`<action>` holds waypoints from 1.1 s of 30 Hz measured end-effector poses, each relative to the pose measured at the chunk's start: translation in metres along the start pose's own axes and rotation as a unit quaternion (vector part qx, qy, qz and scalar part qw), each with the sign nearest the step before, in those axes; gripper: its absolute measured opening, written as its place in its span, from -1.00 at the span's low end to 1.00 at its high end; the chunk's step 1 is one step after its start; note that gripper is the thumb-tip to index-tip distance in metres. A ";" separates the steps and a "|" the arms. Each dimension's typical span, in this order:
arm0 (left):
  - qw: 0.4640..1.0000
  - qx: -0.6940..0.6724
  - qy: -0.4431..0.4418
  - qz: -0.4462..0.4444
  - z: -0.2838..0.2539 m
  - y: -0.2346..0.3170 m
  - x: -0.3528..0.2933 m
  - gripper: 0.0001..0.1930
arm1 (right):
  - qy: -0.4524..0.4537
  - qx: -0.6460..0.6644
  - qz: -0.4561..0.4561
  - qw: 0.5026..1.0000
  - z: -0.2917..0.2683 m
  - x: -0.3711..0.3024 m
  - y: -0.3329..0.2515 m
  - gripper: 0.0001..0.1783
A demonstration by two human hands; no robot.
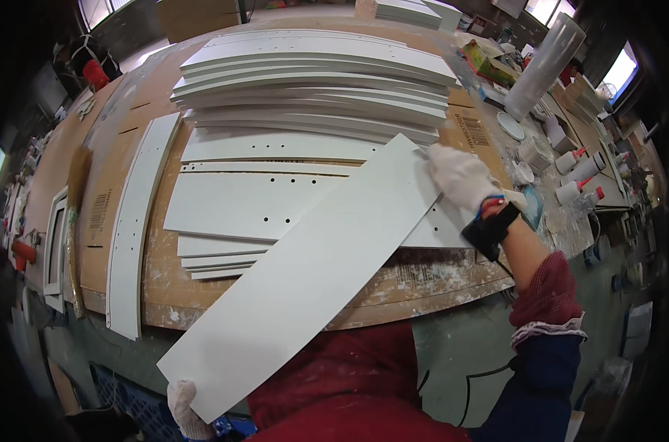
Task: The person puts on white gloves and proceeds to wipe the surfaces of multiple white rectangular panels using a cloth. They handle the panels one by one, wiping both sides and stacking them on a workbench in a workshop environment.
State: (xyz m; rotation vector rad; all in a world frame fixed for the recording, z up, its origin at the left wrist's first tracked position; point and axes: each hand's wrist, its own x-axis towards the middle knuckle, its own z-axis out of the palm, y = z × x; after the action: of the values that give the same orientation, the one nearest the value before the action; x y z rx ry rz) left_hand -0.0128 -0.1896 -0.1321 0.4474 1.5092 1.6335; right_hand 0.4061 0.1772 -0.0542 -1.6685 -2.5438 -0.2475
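Note:
A long plain white board (pixel 298 280) slants across the view from lower left to upper right, held over the table's front edge. My left hand (pixel 183 405), in a white knitted glove, is closed on its lower-left end. At the upper-right end, my gloved right hand (pixel 460 173) grips the edge; the fingertips are partly hidden. Beneath lie white boards with drilled holes (pixel 231 199), partly covered by the held one. Behind them rises a stack of white boards (pixel 312 81). Another narrow drilled board (pixel 139 228) lies apart on the left.
Cardboard (pixel 161 295) covers the worktable. A long brush (pixel 76 191) and a white frame (pixel 54 250) are at the left. On the right are a roll of clear film (pixel 544 66), red-capped bottles (pixel 569 193) and small tubs. A blue crate (pixel 135 401) stands below the front edge.

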 end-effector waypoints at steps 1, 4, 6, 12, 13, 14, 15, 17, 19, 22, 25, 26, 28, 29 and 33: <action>1.000 0.004 -0.024 -0.001 -0.002 -0.003 0.005 -0.53 | -0.049 -0.061 0.059 0.995 0.000 0.008 0.032 -0.80; 0.998 0.017 -0.059 -0.010 -0.001 0.001 0.004 -0.51 | -0.056 -0.064 0.151 0.985 -0.012 0.024 0.043 -0.76; 0.997 0.011 -0.073 -0.023 -0.002 0.008 0.001 -0.51 | -0.031 -0.026 0.133 0.990 -0.013 0.028 0.022 -0.75; 0.989 0.113 0.045 0.088 0.005 -0.001 -0.011 -0.45 | -0.044 0.039 0.049 0.997 0.001 0.042 -0.042 -0.67; 0.993 0.082 0.056 0.062 -0.001 -0.011 -0.006 -0.41 | -0.073 0.014 0.059 0.996 -0.003 0.043 -0.056 -0.67; 0.996 0.051 0.068 0.035 -0.008 -0.018 -0.003 -0.38 | -0.071 0.005 0.049 0.996 -0.006 0.038 -0.076 -0.68; 0.997 -0.042 0.068 0.009 -0.001 -0.013 -0.006 -0.36 | -0.071 0.026 0.003 0.997 -0.008 0.030 -0.096 -0.70; 0.970 -0.238 0.050 -0.027 0.030 -0.002 -0.005 -0.31 | -0.051 0.029 -0.096 0.994 -0.007 0.012 -0.137 -0.74; 0.942 -0.329 0.004 -0.064 0.043 0.007 -0.012 -0.25 | -0.029 0.048 -0.215 0.975 0.000 -0.007 -0.186 -0.80; 0.907 -0.405 -0.043 -0.109 0.046 0.002 -0.013 -0.19 | 0.077 0.025 -0.389 0.918 -0.017 -0.068 -0.272 -0.88; 0.875 -0.451 -0.094 -0.149 0.058 -0.005 -0.004 -0.19 | 0.150 0.329 -0.457 0.812 -0.016 -0.138 -0.344 -0.86; 0.863 -0.468 -0.103 -0.160 0.058 -0.006 -0.001 -0.19 | -0.069 0.368 -0.492 0.786 -0.021 -0.146 -0.362 -0.76; 0.845 -0.495 -0.138 -0.145 0.055 -0.007 0.005 -0.21 | -0.115 0.223 -0.508 0.824 -0.033 -0.144 -0.341 -0.71; 0.824 -0.523 -0.165 -0.147 0.053 -0.009 0.008 -0.22 | -0.039 0.203 -0.477 0.854 -0.030 -0.135 -0.320 -0.73; 0.826 -0.539 -0.131 -0.100 0.053 -0.011 0.003 -0.38 | 0.015 0.048 -0.257 0.965 -0.026 -0.073 -0.212 -0.86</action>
State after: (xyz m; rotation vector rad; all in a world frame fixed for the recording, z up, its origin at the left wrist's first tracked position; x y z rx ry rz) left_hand 0.0288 -0.1545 -0.1324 -0.1289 0.2540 1.8580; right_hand 0.2410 0.0237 -0.0586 -0.9385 -2.8656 -0.1752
